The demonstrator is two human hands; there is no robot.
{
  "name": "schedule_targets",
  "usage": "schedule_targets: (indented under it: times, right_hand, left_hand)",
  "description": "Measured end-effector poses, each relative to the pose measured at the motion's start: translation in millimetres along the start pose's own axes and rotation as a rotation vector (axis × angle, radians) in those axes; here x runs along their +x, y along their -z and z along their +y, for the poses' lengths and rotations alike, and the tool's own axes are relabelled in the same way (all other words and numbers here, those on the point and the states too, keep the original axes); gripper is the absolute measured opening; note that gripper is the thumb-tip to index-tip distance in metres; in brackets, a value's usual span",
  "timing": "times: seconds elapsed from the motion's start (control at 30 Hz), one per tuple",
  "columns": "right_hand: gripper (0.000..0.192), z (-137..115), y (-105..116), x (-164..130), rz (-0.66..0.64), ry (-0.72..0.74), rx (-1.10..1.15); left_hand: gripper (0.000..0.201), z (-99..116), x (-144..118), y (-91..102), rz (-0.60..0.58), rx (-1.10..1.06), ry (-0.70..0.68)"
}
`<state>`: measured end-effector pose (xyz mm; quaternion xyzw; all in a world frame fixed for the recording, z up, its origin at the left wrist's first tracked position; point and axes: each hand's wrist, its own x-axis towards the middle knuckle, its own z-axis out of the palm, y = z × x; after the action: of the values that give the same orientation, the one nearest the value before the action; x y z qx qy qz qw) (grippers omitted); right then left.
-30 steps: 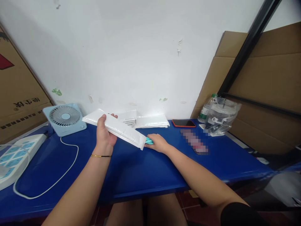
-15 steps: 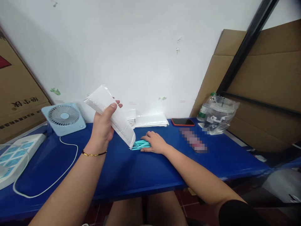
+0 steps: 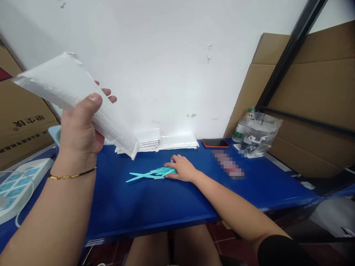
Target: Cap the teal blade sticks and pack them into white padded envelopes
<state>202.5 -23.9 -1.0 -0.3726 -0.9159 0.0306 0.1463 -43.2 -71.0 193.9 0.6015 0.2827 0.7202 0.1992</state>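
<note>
My left hand (image 3: 84,122) grips a white padded envelope (image 3: 61,79), thumb on the near face and fingers behind. It is raised at the left and tilted, its lower right end just above the table. What is inside it, if anything, cannot be seen. On the table my right hand (image 3: 183,168) is closed over one end of a loose bunch of thin turquoise strips (image 3: 154,173). Their other ends fan out to the left, two of them crossing. Behind, against the wall, lie stacked white padded envelopes (image 3: 179,141).
On the blue table (image 3: 144,207) are a red-edged phone (image 3: 215,143), a blurred-out item (image 3: 229,164), a bottle (image 3: 239,131) and a clear plastic bag (image 3: 260,135). At the left stand a power strip (image 3: 24,184) and a partly hidden blue fan (image 3: 54,133). Cardboard flanks both sides.
My left hand has lifted the envelope up and to the left, away from the strips. More of the turquoise strips' left ends now show on the table. My right hand has barely moved.
</note>
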Motion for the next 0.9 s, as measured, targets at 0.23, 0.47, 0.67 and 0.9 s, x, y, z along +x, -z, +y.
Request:
schedule_targets:
  times: [0.23,0.47,0.67,0.9]
  right_hand:
    - [0.057,-1,1,0,-0.002,-0.003,0.003]
    - [0.063,-1,3,0,-0.013,-0.010,0.038]
    - [0.096,32,24,-17,-0.178,-0.024,0.238]
    - [0.078,50,30,-24,-0.206,-0.074,0.472]
  left_hand:
    - [0.066,-110,-28,32.4,-0.385,0.912,0.158]
    - [0.074,-138,-81,45.8,-0.657,1.131,0.094]
    - [0.024,-108,-127,53.2,-1.024,0.912,0.271]
    - [0.016,-88,-153,42.9,-1.100,0.862,0.297]
